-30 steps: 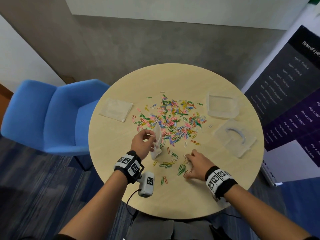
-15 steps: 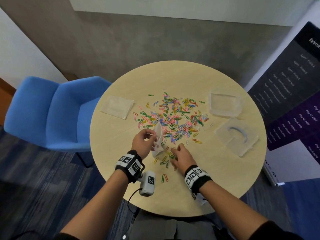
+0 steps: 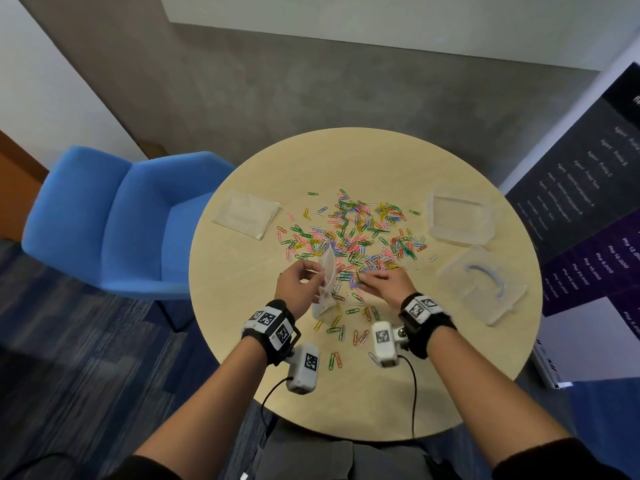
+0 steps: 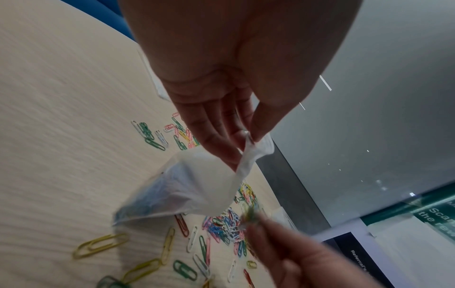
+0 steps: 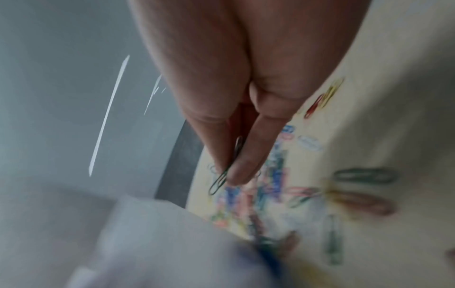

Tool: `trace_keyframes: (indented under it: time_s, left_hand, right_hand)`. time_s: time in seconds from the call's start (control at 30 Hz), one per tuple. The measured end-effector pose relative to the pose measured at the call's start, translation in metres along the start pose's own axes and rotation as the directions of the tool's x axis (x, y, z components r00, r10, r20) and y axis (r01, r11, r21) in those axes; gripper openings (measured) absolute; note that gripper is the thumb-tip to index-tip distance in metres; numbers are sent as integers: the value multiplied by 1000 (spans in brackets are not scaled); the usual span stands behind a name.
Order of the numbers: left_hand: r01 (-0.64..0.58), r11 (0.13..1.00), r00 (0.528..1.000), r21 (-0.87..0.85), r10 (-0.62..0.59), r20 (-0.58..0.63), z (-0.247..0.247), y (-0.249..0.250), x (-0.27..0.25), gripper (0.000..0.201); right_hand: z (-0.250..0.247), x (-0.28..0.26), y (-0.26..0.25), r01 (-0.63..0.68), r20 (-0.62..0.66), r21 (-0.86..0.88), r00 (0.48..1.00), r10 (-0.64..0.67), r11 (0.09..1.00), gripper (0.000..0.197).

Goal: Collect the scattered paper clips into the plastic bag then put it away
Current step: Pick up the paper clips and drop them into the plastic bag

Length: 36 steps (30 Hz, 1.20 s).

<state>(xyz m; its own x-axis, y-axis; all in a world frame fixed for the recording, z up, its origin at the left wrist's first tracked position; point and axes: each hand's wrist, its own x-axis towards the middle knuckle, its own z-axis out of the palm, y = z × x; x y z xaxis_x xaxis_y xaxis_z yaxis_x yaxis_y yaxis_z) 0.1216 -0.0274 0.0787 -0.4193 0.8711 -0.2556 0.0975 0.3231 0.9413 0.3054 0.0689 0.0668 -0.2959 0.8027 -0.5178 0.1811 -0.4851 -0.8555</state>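
Observation:
Coloured paper clips (image 3: 353,237) lie scattered across the middle of the round wooden table (image 3: 450,375), with more near its front. My left hand (image 3: 298,284) pinches the rim of a small clear plastic bag (image 3: 325,285) and holds it upright; in the left wrist view the bag (image 4: 192,187) hangs open with a few clips inside. Just right of the bag's mouth, my right hand (image 3: 381,284) pinches several paper clips (image 5: 221,179) between thumb and fingers. The same bunch of clips (image 4: 249,214) shows blurred in the left wrist view.
A flat stack of clear bags (image 3: 247,214) lies at the table's left. A clear plastic box (image 3: 460,220) and its lid (image 3: 481,282) sit at the right. A blue armchair (image 3: 104,216) stands left of the table, a dark banner (image 3: 588,209) to the right.
My right hand left the clips at the table's front, closed on a few and rose up and left to the bag's mouth. The left hand kept the bag in place.

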Motion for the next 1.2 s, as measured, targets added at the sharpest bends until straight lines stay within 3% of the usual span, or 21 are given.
trace_keyframes:
  time_s: [0.07,0.13,0.2,0.3,0.37,0.43,0.47,0.53,0.6,0.63,0.7,0.77,0.8,0.87,0.93,1.0,1.1,1.2]
  left_hand:
    - [0,1000,1000,0,0,9,4,2,0,9]
    - [-2,1000,1000,-6,3,22,7,4,1,9]
    - [-1,1000,999,-8,1,36,10,7,1,8]
    - [26,999,999,-35,-26,22,9,8,1,7]
    - [13,999,1000,-45,-12,17,6,8,2,7]
    - [-17,1000,999,-12,18,37,5,9,2,4]
    - [-27,1000,999,10,27,43,5,11,2,3]
    - [-32,999,999,42,31,21,2,13,3,3]
    - [-25,999,999,37,26,-32,-4,15,6,3]
    - [-23,999,998,28,25,-60,-8,15,7,3]
    - [-27,999,995,29,30,-99,-14,14,10,3]
    - [-34,999,992,28,37,-123,-19,12,14,3]
    - [-36,999,990,21,38,-132,-22,12,15,4]
    - [-34,999,989,17,36,-145,-26,10,16,6]
    - [-30,999,988,16,32,-149,-28,7,17,9]
    - [-29,999,989,15,31,-145,-29,6,17,10]
    - [-30,1000,990,10,31,-136,-32,6,17,8]
    - [-18,1000,991,-25,15,-132,-37,4,18,2]
  right_hand:
    - [8,-11,-22,-53,133,337,991,8,940,16]
    - [21,-18,-37,-68,219,413,975,-26,908,16]
    - [33,-21,-41,-55,229,364,973,-32,930,16]
    - [45,-15,-36,6,109,147,994,-22,989,24]
    - [48,-10,-35,93,64,-188,995,-82,978,24]
    - [52,-12,-40,164,116,-578,986,-118,800,31]
    - [55,-14,-42,193,151,-669,981,-124,718,37]
    - [62,-17,-48,263,184,-711,965,-188,652,41]
    - [63,-20,-51,403,145,-712,886,-441,575,33]
    - [60,-23,-51,487,149,-735,795,-588,472,27]
    - [52,-33,-38,654,346,-737,581,-737,169,17]
    - [43,-46,-3,790,666,-606,442,-601,-91,17]
    - [38,-51,24,815,789,-545,421,-447,-194,30]
    - [30,-60,75,842,898,-439,422,-125,-314,56]
    - [30,-57,109,853,922,-358,386,-1,-379,57]
    - [40,-45,117,827,912,-388,408,-41,-406,53]
    - [54,-19,98,696,796,-573,599,-90,-433,57]
    - [41,1,80,613,742,-631,656,-138,-476,60]
